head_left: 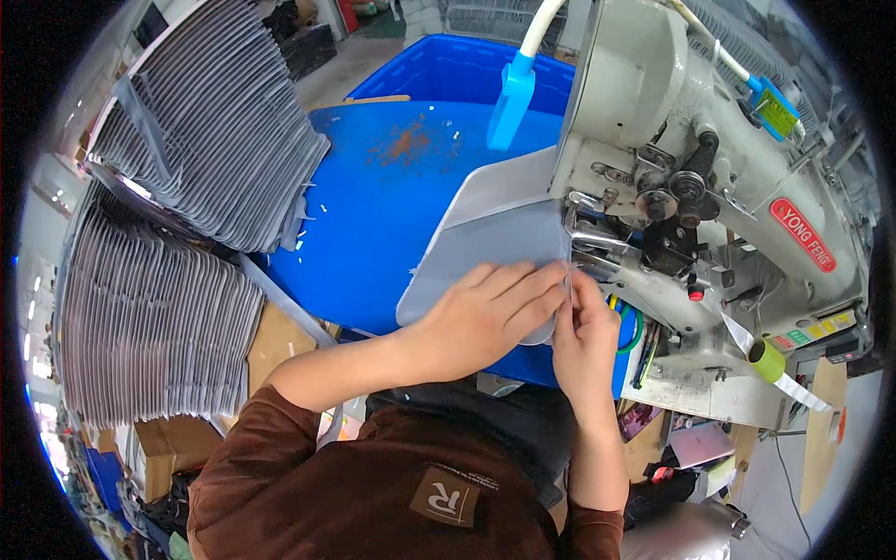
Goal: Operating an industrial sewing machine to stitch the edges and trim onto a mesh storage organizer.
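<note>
A grey fabric panel (485, 247) with rounded corners lies on the blue work surface (373, 233), its right edge up against the sewing machine (611, 103). My left hand (485, 313) rests flat on the panel's near part, fingers stretched out toward that edge. Close beside its fingertips, my right hand (586, 336) pinches the panel's edge between thumb and fingers, just below the machine's metal foot and guide parts (597, 233). The exact spot under the right fingertips is partly hidden by the fingers.
Tall stacks of grey panels (215, 121) stand at the left, with another stack (159, 327) nearer. A blue crate (411, 70) is behind the work surface. Green-handled scissors (637, 331) lie right of my right hand. A green roll (767, 361) carries white tape.
</note>
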Demonstrator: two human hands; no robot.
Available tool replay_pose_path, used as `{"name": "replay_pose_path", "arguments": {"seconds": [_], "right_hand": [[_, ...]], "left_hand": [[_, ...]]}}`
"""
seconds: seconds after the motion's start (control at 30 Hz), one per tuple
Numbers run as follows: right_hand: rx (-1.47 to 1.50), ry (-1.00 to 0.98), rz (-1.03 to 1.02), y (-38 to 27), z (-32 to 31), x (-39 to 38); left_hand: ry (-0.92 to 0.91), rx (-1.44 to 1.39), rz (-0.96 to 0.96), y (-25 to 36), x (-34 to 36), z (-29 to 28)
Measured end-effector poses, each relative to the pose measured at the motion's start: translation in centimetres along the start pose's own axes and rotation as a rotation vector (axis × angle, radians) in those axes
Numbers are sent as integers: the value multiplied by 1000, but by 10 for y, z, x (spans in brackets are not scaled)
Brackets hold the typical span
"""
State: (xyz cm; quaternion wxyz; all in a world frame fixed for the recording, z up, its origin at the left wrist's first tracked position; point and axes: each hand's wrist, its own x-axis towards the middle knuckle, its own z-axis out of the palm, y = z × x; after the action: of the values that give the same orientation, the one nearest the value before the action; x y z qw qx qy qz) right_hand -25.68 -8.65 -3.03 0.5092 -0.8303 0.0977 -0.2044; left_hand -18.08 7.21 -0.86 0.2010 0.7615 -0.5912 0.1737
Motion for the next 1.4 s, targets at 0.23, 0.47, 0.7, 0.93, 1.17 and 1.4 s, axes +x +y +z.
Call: {"name": "replay_pose_path", "arguments": {"seconds": [0.23, 0.47, 0.7, 0.93, 1.17, 1.4], "right_hand": [[31, 47, -72, 3, 3, -1], [41, 6, -13, 3, 1, -4], [58, 58, -8, 7, 6, 4], [34, 40, 50, -7, 7, 16], [-79, 83, 9, -14, 7, 20], [-221, 99, 45, -24, -4, 26]], "left_hand": [[7, 70, -11, -10, 8, -2], [111, 167, 170, -30, 14, 3], [58, 151, 263, -46, 25, 0], [93, 164, 291, -62, 27, 8], [-181, 331, 155, -79, 2, -7], [-187, 438, 254, -75, 21, -25]]}}
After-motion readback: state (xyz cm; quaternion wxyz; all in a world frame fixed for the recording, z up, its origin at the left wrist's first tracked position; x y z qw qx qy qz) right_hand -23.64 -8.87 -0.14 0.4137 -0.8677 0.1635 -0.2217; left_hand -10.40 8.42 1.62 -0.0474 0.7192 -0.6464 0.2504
